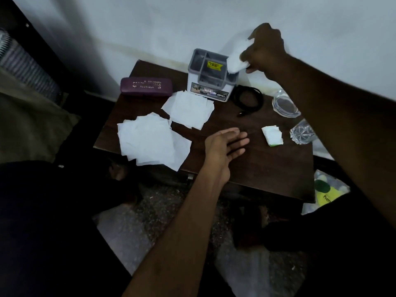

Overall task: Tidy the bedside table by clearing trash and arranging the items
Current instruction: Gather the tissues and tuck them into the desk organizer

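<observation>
Up at the back of the bench, right hand gripping a crumpled white tissue, fingers clamped on it, just above the grey organiser box. Left hand lying flat on the wood, fingers straight and slightly apart. Sitting around: two loose tissue piles, a folded tissue, purple case, black cable.
</observation>
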